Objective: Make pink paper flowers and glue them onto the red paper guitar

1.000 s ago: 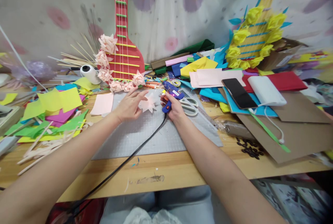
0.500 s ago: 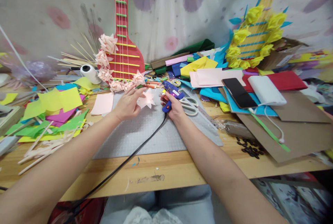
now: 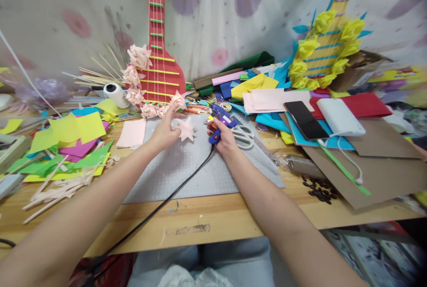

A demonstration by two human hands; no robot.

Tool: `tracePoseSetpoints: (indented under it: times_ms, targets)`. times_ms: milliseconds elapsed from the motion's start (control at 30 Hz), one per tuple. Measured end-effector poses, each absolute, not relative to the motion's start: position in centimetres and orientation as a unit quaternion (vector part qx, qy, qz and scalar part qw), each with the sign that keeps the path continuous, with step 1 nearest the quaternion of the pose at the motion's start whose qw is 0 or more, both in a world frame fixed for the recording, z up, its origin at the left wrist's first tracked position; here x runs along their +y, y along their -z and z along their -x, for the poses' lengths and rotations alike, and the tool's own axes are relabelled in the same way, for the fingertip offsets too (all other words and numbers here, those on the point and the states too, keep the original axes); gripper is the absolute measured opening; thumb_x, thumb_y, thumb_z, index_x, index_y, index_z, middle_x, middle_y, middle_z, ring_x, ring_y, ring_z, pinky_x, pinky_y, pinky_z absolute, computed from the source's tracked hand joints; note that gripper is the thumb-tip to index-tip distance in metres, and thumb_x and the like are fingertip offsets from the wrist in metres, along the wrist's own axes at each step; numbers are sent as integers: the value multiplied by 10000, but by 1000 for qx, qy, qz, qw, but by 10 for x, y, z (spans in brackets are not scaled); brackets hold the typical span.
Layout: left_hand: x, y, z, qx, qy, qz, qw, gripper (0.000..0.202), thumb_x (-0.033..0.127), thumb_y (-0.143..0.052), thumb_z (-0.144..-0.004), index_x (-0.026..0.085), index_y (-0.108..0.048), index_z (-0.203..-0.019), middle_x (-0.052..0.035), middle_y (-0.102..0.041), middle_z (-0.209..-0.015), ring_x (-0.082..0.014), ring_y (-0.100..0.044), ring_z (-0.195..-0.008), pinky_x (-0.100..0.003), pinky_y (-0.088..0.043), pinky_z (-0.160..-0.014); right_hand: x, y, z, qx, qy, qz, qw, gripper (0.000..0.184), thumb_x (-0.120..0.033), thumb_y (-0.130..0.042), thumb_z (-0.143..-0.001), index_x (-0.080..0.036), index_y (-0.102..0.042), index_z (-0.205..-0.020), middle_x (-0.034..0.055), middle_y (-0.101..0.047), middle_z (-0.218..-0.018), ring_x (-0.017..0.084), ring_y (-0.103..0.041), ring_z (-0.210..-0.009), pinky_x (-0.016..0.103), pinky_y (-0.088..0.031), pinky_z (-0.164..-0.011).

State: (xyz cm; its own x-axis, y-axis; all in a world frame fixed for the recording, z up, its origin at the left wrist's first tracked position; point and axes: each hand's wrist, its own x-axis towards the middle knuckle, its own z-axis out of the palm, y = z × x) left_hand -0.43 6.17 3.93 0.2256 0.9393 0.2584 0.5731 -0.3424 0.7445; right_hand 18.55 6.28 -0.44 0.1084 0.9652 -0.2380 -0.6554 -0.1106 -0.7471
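Note:
My left hand [image 3: 166, 131] pinches a pale pink paper flower [image 3: 187, 129] and holds it just above the grey cutting mat [image 3: 187, 167]. My right hand [image 3: 224, 138] is closed round the handle of a blue glue gun [image 3: 220, 120], whose black cord [image 3: 156, 211] runs back over the mat and off the table's front edge. The flower sits a little left of the gun. Behind my left hand stands a red paper guitar [image 3: 162, 69] with several pink paper flowers along its left and lower edge.
White-handled scissors [image 3: 243, 137] lie right of the glue gun. Coloured paper sheets [image 3: 71, 138] cover the left; a phone [image 3: 306, 119], a white power bank [image 3: 340, 116] and brown cardboard [image 3: 376, 167] lie right. A yellow-flowered guitar [image 3: 328, 47] leans at the back right. Dark beads [image 3: 318, 189] are scattered near the cardboard.
My left hand has picked the pink flower up off the mat, turned it and now holds it nearer the red guitar. The right hand with the glue gun has stayed put.

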Motion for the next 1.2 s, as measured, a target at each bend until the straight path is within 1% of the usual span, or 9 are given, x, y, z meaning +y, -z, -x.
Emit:
tracePoseSetpoints:
  times_ms: [167,300,500,633,733,833,1000,1100,1200]
  targets:
    - [66,-27,9,551,-416,-672,267,814,51,-522,-584,220,-306,-1351,-111,-507,-1226,-226,-519,-1120,-359,-491,-835,63,5,-184,-204,-633,394,635,151,-299,-719,-611,-179,-631,-635,-21,-650,-660,86,-575,-611,188,-433,-504]
    - [62,-4,-6,586,-436,-578,364,879,77,-552,-619,261,-192,-1400,-136,-471,-1236,-209,-574,-1021,-365,-514,-798,63,7,-185,-214,-634,388,634,172,-312,-736,-603,-189,-629,-660,-24,-653,-671,87,-576,-607,188,-438,-504]
    - [61,11,-27,563,-460,-578,370,950,152,-608,-660,308,-68,-1426,-145,-418,-1311,-235,-529,-1136,-372,-519,-824,62,6,-184,-218,-628,396,633,157,-299,-722,-632,-187,-615,-653,-23,-648,-663,76,-561,-563,194,-437,-499]
    - [57,8,-30,539,-468,-550,434,918,112,-555,-669,348,-68,-1412,-144,-350,-1373,-249,-492,-1206,-370,-538,-797,61,4,-183,-217,-627,399,633,148,-284,-720,-636,-180,-614,-640,-21,-644,-659,72,-547,-545,194,-440,-492]
    - [49,3,-28,542,-462,-529,460,862,101,-510,-664,375,-122,-1383,-131,-345,-1372,-238,-552,-1126,-361,-565,-711,61,3,-182,-210,-628,401,633,142,-277,-723,-637,-180,-621,-653,-22,-645,-659,70,-541,-539,193,-444,-488]
    - [42,-6,-14,557,-461,-566,397,747,137,-504,-671,317,-226,-1340,-117,-414,-1283,-187,-613,-956,-319,-563,-635,60,3,-182,-206,-630,398,635,138,-272,-719,-644,-174,-622,-648,-24,-639,-655,61,-531,-534,182,-434,-475]
    - [36,-28,46,629,-448,-623,126,482,235,-517,-730,223,-418,-1202,-57,-556,-1003,-147,-570,-775,-313,-513,-669,60,4,-181,-209,-632,396,633,151,-273,-730,-637,-170,-619,-632,-18,-641,-646,60,-522,-515,180,-426,-455]
    - [37,-26,86,679,-309,-666,0,258,287,-484,-771,207,-563,-1003,-61,-590,-899,-222,-558,-875,-426,-448,-844,61,6,-181,-219,-627,394,635,164,-282,-745,-618,-175,-625,-646,-22,-643,-647,61,-520,-508,182,-425,-450]
    - [41,-14,106,667,-206,-716,-26,287,382,-513,-769,205,-616,-970,-97,-623,-1036,-302,-507,-1053,-487,-361,-932,60,8,-183,-248,-627,386,630,196,-315,-752,-602,-171,-625,-641,-27,-627,-629,52,-494,-483,178,-391,-424]
